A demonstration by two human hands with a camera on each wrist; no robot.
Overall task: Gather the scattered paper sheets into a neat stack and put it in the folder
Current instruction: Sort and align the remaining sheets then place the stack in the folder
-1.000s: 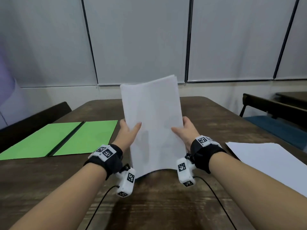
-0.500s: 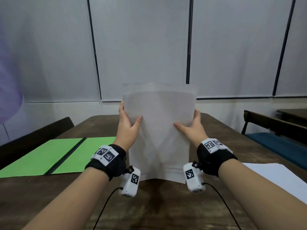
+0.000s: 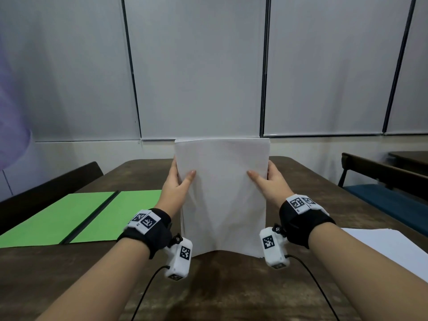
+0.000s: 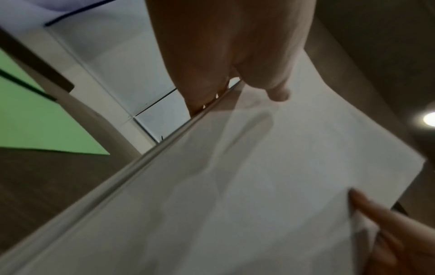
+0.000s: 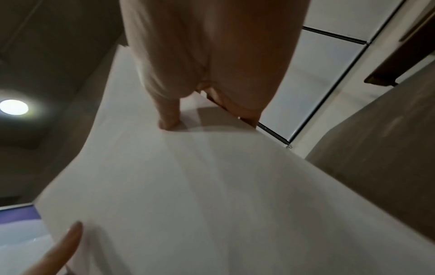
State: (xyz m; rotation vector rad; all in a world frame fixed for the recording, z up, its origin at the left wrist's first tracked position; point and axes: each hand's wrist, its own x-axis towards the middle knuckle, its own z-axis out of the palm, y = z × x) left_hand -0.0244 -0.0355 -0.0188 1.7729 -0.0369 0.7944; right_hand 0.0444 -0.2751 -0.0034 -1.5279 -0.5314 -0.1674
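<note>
Both hands' fingers grasp paper stack (image 3: 222, 195) upright on table; green folder (image 3: 69, 218) open, empty.

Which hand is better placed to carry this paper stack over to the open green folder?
Left. The folder lies open just beside the left hand, which already grips the stack. The right hand would have to cross over.

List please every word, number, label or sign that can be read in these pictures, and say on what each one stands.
No readable words, numbers or brands.
Paper stack, held upright by left hand and right hand: blank on the visible face.
Green folder: no print.
Wrist bands: only black-and-white square code markers, no letters.
Loose white sheet: blank.
</note>
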